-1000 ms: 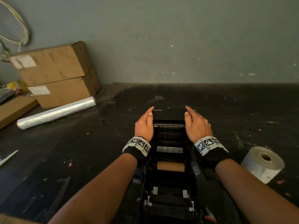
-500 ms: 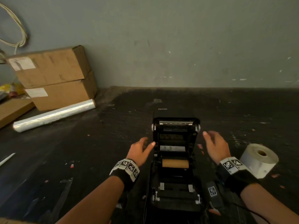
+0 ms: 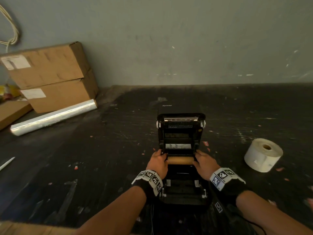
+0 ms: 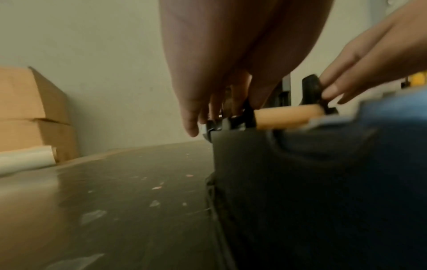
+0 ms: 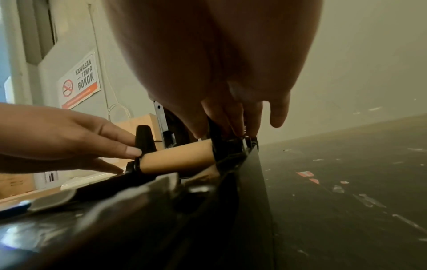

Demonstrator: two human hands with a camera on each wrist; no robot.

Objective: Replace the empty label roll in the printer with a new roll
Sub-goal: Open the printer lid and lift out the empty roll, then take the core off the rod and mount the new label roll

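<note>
The black label printer (image 3: 181, 126) stands on the dark table with its lid raised. Across its bay lies the empty brown cardboard core (image 3: 180, 160), held between two black roll guides. My left hand (image 3: 159, 160) is at the core's left end, its fingers curled down on the left guide (image 4: 245, 118) and thumb pressed beside the core (image 5: 177, 157). At the right end my right hand (image 3: 203, 161) has its fingers curled down over the right guide (image 5: 221, 148), little finger hanging free. The new white label roll (image 3: 263, 154) lies on the table to the printer's right.
Two stacked cardboard boxes (image 3: 49, 75) stand at the back left against the wall, with a roll of clear film (image 3: 54, 116) in front of them. A flat cardboard piece (image 3: 11, 112) and a white pen-like stick (image 3: 6, 163) lie at the far left. Paper scraps dot the table.
A second ago both hands gripped the lid's front edge. The lid then stood raised with the hands off it. Both hands have now come in to the ends of the core.
</note>
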